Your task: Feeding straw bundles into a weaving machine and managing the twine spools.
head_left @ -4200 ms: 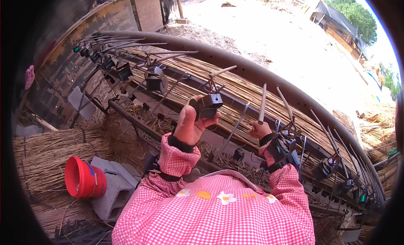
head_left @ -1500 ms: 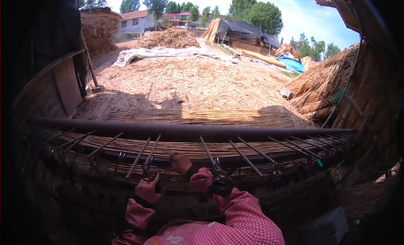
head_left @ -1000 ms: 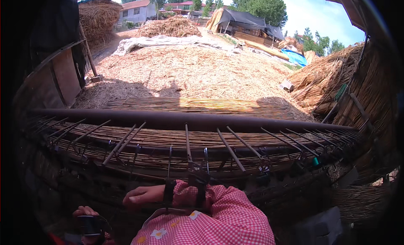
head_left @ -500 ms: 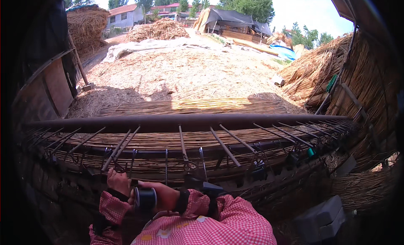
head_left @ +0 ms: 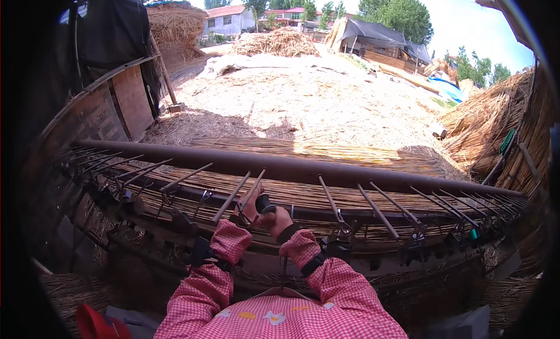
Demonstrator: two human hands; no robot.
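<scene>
My right hand (head_left: 278, 221) grips a dark spool (head_left: 264, 204) that looks wound with wire or cord. Close beside it, my left hand (head_left: 249, 204) reaches in behind a thin metal rod, its fingers closed and partly hidden by the rod. What they hold, if anything, I cannot make out. The rod is one of several sticking out toward me from a long brown pipe (head_left: 291, 170) that spans the frame. Below and beyond the pipe lies a sheet of reed stalks (head_left: 373, 194), laid lengthwise. Both forearms wear pink checked sleeves.
Metal loops and dark blocks (head_left: 415, 248) hang along the frame under the rods. A red object (head_left: 99, 322) stands low at the left. A board wall (head_left: 114, 111) flanks the left side. Reed bundles (head_left: 496, 126) lean at the right; straw covers the ground (head_left: 326, 111) beyond.
My view has swung left and both arms reach farther forward. The spool has gone from in front of my right hand, low down, up between both hands beside the rods.
</scene>
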